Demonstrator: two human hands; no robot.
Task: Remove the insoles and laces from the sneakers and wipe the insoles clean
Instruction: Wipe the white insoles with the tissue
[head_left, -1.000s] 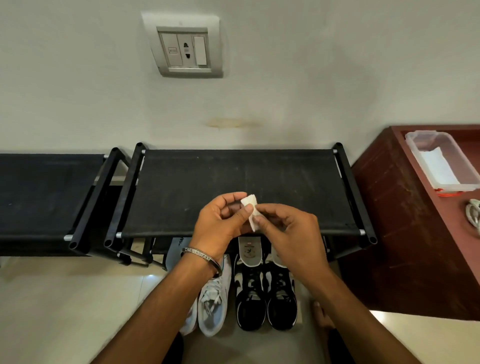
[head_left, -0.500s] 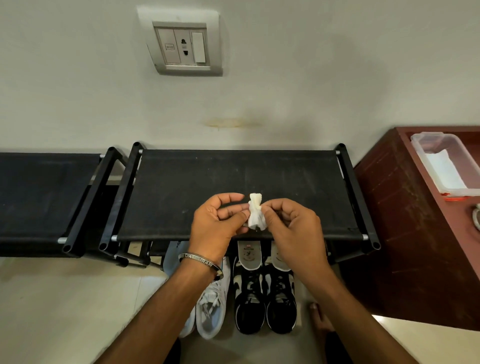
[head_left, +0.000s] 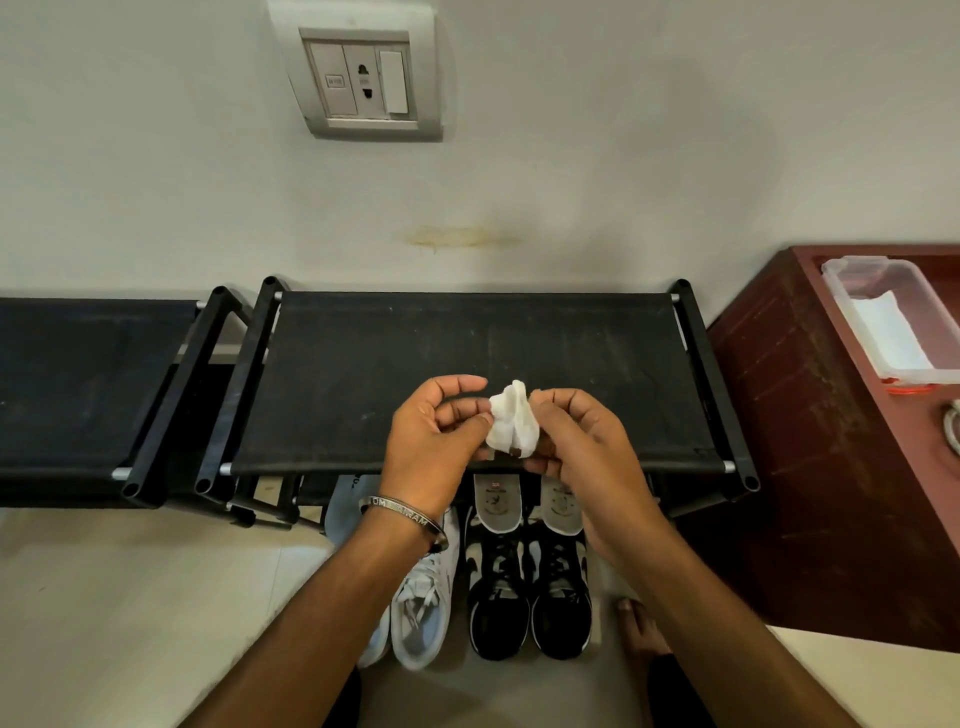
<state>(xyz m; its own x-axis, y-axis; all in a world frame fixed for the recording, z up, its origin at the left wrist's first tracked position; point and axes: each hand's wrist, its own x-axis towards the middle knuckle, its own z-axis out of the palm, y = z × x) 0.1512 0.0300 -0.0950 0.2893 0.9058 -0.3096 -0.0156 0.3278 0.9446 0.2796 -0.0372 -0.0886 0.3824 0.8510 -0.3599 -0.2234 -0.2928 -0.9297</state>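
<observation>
above the black rack (head_left: 363, 374), both hands' fingers (head_left: 467, 415) have spread the wipe (head_left: 511, 423) wider.

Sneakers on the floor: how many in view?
4. Two black-and-white lace-up sneakers side by side below the black fabric rack; two pale blue-white sneakers left of them, largely hidden by the left forearm. More may sit under the rack.

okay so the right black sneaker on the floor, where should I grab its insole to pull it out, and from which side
Judging by its pose, pinch the heel end of the insole: it sticks out of the right black sneaker toward the shoe rack, while the rest is buried inside. Come from above at the heel side and draw it out lengthwise.
</observation>
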